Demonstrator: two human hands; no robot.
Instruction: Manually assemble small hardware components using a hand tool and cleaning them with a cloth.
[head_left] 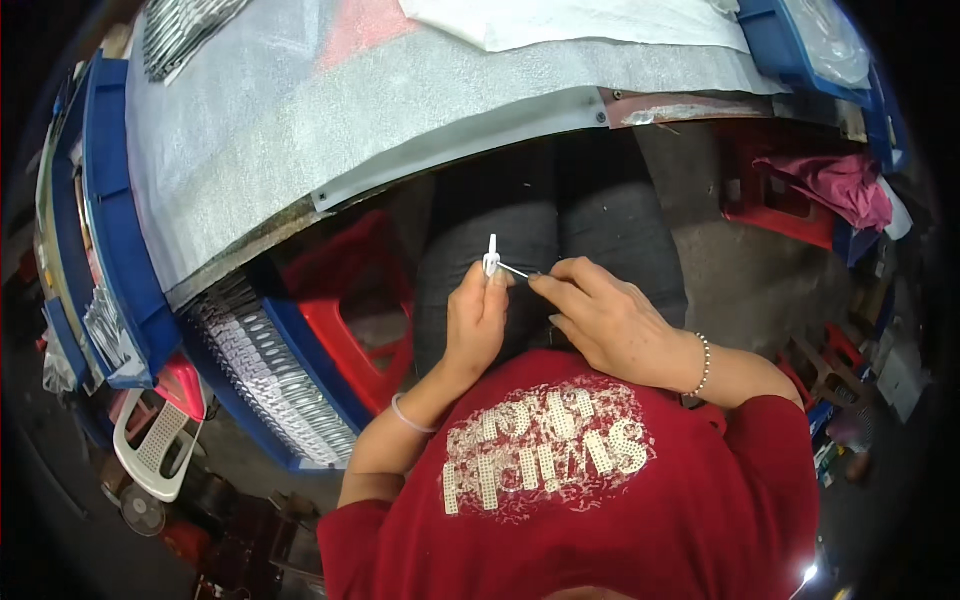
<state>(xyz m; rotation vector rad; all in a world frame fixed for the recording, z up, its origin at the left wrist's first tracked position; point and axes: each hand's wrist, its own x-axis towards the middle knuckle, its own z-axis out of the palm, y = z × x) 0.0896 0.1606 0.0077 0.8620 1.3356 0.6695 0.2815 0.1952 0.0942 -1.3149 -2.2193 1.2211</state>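
Observation:
Above my lap, my left hand point(476, 318) is closed, thumb upward, around a small whitish piece point(491, 262) with a narrow tip pointing away from me. Its lower part is hidden in the fingers. A thin straight rod point(514, 271) runs from the side of that piece to my right hand point(610, 318), whose thumb and forefinger pinch its end. The rod's near end touches or nearly touches the piece; whether they are joined, I cannot tell.
A bench covered with pale sheeting point(300, 130) lies ahead, its metal edge point(460, 145) above my knees. At left, a blue bin point(357, 408) holds rows of shiny metal tools. Nearby are a red stool point(335, 300), a white chair point(150, 455) and another red stool point(770, 205) under cloth.

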